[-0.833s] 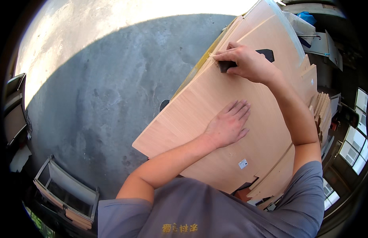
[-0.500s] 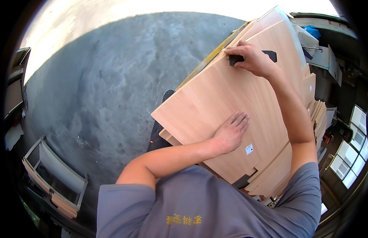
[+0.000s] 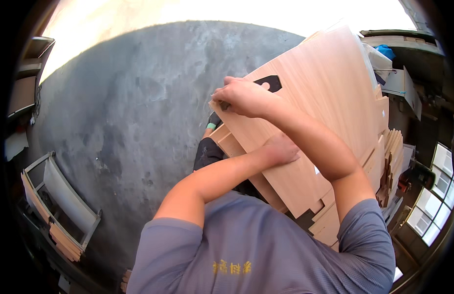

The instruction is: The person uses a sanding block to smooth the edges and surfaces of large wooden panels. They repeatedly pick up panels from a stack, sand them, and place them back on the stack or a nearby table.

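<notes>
While you stand over the grey concrete floor (image 3: 124,122), your right hand (image 3: 244,98) is clenched on the upper left corner of the top wooden panel (image 3: 330,93), fingers curled over its edge just beside a dark, rounded cut-out (image 3: 268,82) in the board. Your left hand (image 3: 283,149) lies flat on the face of the same panel, lower down near its left edge, palm down and fingers spread, pressing rather than gripping; your right forearm crosses above it.

The panel is a large, pale wood-grain sheet, tilted up toward the top right of the view. It rests on the stack of similar panels (image 3: 330,215) underneath, whose stepped edges and notched corners show along its lower left and lower right sides. More narrow boards (image 3: 393,161) stand on edge just past the stack's right side.

Below the panel's left corner, a dark shape with a green band (image 3: 211,126) shows against the floor; you cannot tell what it is. At the lower left of the floor sits a frame of metal and wood (image 3: 60,206), well apart from the stack. Past the panel's far right corner stands a grey machine (image 3: 403,83) with something blue (image 3: 386,50) on top, and windows (image 3: 435,196) show at the right rim. Your grey shirt (image 3: 256,250) fills the lower edge.
</notes>
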{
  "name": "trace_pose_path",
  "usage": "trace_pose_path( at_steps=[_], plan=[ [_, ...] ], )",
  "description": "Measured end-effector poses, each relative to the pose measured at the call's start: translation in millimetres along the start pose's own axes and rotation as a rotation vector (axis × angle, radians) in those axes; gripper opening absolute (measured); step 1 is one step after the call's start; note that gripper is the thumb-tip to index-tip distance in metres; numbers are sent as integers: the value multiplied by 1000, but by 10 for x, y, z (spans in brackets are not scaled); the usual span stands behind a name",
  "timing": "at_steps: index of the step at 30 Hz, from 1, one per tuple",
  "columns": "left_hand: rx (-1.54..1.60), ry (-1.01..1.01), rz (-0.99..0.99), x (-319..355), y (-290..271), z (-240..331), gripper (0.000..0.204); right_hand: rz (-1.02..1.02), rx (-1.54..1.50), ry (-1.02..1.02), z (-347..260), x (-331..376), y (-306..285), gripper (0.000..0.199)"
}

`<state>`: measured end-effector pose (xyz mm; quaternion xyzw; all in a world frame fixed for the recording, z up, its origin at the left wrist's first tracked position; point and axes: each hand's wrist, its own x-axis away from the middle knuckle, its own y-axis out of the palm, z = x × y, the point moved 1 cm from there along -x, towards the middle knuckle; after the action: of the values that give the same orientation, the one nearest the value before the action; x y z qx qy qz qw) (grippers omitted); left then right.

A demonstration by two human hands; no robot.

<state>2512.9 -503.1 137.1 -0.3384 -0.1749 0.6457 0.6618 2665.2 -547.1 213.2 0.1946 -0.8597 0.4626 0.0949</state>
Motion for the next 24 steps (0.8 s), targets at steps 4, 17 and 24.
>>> trace_pose_path(
  at_steps=[4, 17, 24],
  plan=[
    [-298, 167, 17, 70, -234, -95, 57, 35, 170, -290, -1030, -210, 283, 9],
    [645, -1060, 557, 1487, -1837, -1051, 54, 1326, -1722, 1040, -1157, 4104, 1562, 42],
    [974, -965, 440, 1620, -965, -526, 48, 563, 71, 971, -1437, 4845, 1995, 66]
  ],
)
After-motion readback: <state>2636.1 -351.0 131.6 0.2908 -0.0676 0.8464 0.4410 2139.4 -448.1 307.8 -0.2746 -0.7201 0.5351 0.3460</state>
